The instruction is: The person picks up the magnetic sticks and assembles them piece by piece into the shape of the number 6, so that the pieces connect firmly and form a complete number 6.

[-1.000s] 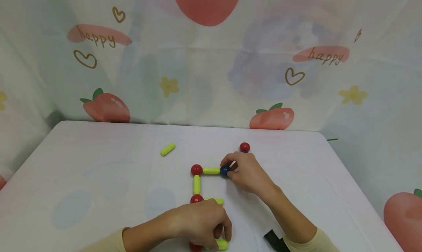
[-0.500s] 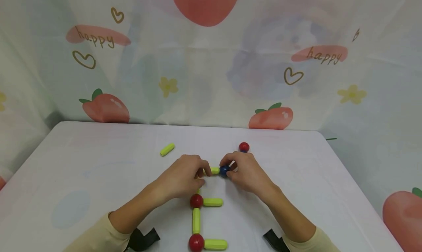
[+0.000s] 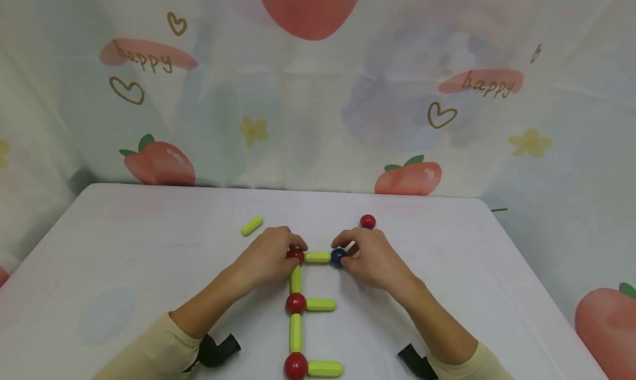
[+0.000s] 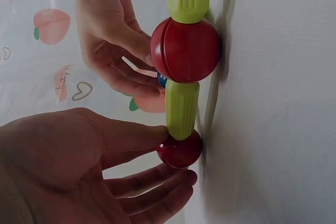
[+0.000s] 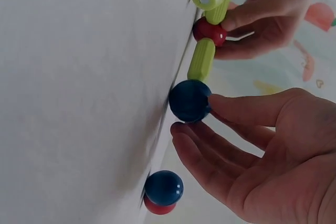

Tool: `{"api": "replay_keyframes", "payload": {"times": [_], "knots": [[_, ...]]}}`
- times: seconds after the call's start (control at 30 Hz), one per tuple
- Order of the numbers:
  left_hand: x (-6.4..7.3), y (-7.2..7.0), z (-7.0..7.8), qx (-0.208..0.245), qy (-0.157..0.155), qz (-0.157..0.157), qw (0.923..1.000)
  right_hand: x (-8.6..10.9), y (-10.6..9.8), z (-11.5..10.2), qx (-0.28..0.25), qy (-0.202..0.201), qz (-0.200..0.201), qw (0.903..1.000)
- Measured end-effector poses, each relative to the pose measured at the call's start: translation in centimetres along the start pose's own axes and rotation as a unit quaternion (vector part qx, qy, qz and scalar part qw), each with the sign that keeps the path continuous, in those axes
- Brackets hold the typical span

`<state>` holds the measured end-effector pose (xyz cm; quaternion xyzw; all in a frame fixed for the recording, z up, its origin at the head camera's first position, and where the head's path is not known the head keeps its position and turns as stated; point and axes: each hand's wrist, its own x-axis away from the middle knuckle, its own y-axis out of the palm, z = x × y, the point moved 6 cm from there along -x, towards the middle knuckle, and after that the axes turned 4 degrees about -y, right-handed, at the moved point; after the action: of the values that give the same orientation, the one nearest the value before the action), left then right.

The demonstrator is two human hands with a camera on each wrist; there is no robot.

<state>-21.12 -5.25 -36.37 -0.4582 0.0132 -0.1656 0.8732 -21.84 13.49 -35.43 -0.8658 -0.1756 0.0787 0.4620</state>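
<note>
A chain of magnetic rods and balls lies on the white table. My left hand (image 3: 270, 256) pinches the far red ball (image 4: 180, 149) between thumb and fingers. At the other end of the far yellow-green rod (image 3: 317, 257), my right hand (image 3: 370, 258) pinches a blue ball (image 5: 189, 100). Toward me, more rods link the far ball to a middle red ball (image 3: 296, 302) and a near red ball (image 3: 296, 365). From these two, a middle side rod (image 3: 321, 304) and a near side rod (image 3: 325, 368) point right with free ends.
A loose yellow-green rod (image 3: 252, 225) lies at the back, left of the chain. Behind my right hand are a red ball (image 3: 367, 221) and a second blue ball (image 5: 164, 188), close together. A patterned cloth (image 3: 308, 104) hangs behind the table (image 3: 149, 231). Black straps (image 3: 218, 351) show near my sleeves.
My left hand has left the near side rod and moved away from me to the far red ball, which it now pinches. The right hand has stayed on the blue ball.
</note>
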Motion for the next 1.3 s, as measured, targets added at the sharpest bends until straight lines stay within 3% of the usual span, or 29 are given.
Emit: {"api": "replay_keyframes", "payload": {"times": [0.27, 0.47, 1.1, 1.3], "knots": [[0.1, 0.1, -0.1, 0.002, 0.003, 0.005, 1.0, -0.3, -3.2, 1.7, 0.015, 0.006, 0.053, 0.9985], [0.2, 0.1, -0.4, 0.006, -0.001, 0.008, 0.9999, -0.7, -3.7, 3.0, 0.022, 0.025, 0.064, 0.9974], [-0.3, 0.2, -0.4, 0.006, -0.003, 0.009, 0.9999, -0.7, -3.0, 4.0, 0.029, 0.054, 0.019, 0.9979], [-0.4, 0.3, -0.5, 0.007, -0.007, 0.005, 0.9999, 0.6, -2.5, 3.1, 0.034, 0.05, -0.049, 0.997]]}}
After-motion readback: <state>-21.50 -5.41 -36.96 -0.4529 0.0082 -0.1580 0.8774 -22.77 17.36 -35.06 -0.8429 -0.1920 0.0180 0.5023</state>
